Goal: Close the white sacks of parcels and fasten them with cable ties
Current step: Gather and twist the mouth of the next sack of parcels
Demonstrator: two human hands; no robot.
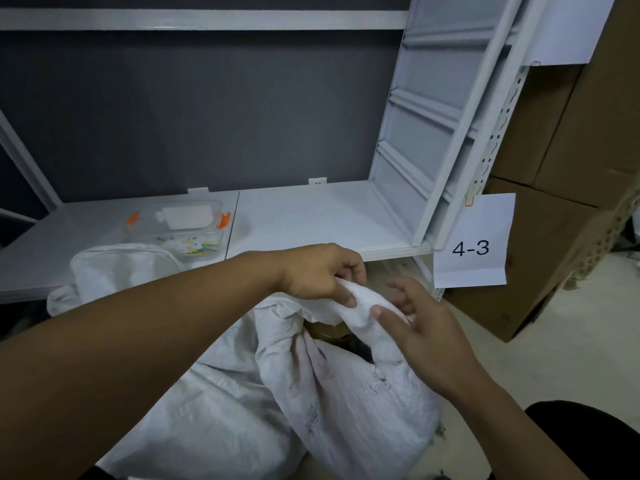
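Two hands on neck of white woven plastic sack [346, 407], axis 10-to-4 o'clock: left hand [320, 277] grips, right hand [420, 332] pinches.

so the sack [311, 393] sits near centre, right in front of the shelf [311, 216]; both hands are up at its mouth, left hand [318, 271] gripping the bunched top on the far left side, right hand [415, 327] holding it nearer, on the right; second sack [114, 268] is off to the left, against the shelf edge; a container [183, 220] lies on the shelf just behind that one; label [472, 240] hangs at the shelf's right post; boxes [554, 237] are stacked further right
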